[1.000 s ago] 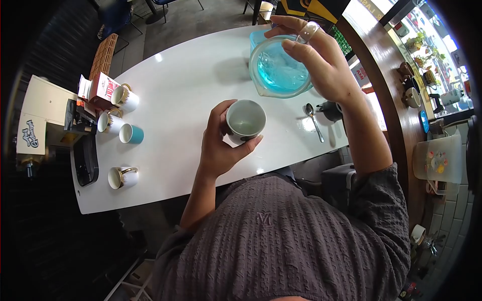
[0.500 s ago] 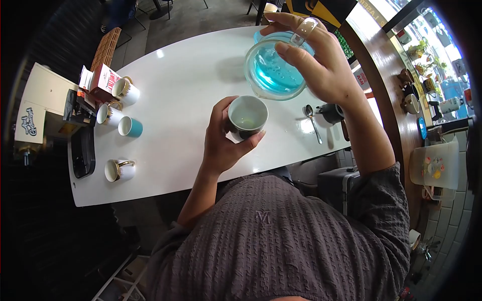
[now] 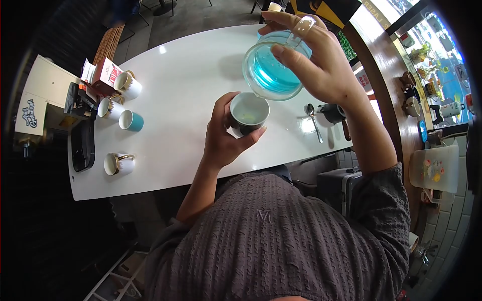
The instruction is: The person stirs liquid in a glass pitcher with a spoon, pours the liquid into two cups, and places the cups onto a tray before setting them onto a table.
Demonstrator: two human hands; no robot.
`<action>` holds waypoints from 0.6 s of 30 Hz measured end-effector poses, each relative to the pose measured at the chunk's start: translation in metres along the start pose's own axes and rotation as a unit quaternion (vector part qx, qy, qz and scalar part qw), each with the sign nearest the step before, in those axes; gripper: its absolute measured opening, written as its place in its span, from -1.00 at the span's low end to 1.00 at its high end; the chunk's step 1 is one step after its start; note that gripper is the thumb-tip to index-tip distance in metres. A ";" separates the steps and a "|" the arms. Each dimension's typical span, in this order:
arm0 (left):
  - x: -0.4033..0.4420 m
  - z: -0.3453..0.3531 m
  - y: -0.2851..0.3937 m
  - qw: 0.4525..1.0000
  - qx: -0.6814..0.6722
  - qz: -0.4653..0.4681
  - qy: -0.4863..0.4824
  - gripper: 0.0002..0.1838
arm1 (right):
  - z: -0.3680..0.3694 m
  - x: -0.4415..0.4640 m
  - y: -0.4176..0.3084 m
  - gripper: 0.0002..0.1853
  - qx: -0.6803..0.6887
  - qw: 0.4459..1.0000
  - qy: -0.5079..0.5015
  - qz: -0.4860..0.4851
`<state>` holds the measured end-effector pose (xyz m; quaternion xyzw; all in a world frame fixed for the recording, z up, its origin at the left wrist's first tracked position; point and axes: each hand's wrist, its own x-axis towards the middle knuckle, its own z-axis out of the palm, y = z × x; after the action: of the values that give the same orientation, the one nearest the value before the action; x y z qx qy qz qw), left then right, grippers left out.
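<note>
In my right hand (image 3: 326, 72) is the handle of a clear glass jug (image 3: 275, 75) containing bright blue liquid. The jug is tilted, its lower rim just above and beside the cup's far edge. My left hand (image 3: 222, 133) is wrapped round a cup (image 3: 249, 109), dark outside and pale inside, held upright over the white table. A little pale liquid shows at the bottom of the cup. I cannot make out any stream between jug and cup.
A spoon (image 3: 315, 123) and a dark metal pitcher (image 3: 332, 114) are at the right on the white table (image 3: 181, 110). White mugs with gold handles (image 3: 119, 164), a teal cup (image 3: 131, 121), a red-and-white box (image 3: 107, 76) and a black tray (image 3: 83, 145) are at the left.
The jug has tipped slightly more, with the blue liquid shifting toward its lower rim. The cup stays in my left hand below it. The whole view has shifted slightly.
</note>
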<state>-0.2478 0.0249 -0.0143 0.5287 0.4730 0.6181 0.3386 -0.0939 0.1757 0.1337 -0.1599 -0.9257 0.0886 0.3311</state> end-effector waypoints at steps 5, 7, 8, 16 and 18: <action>-0.001 -0.002 0.000 1.000 -0.001 -0.008 0.003 -0.17 | 0.001 0.002 -0.005 -0.40 -0.004 1.000 -0.012 -0.007; -0.002 -0.003 -0.001 1.000 0.001 -0.008 0.004 -0.17 | 0.002 0.003 -0.006 -0.38 -0.010 1.000 -0.014 -0.011; -0.002 -0.004 -0.002 1.000 0.004 -0.007 0.004 -0.17 | 0.002 0.003 -0.006 -0.38 -0.010 1.000 -0.015 -0.012; -0.001 -0.007 -0.003 1.000 0.003 0.002 0.010 -0.18 | 0.003 0.008 -0.010 -0.35 -0.027 0.999 -0.017 -0.036; 0.000 -0.008 -0.004 1.000 0.000 -0.004 0.009 -0.18 | 0.003 0.009 -0.011 -0.35 -0.028 0.999 -0.020 -0.038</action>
<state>-0.2559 0.0239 -0.0178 0.5210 0.4783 0.6215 0.3369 -0.1053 0.1687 0.1392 -0.1318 -0.9397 0.0529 0.3111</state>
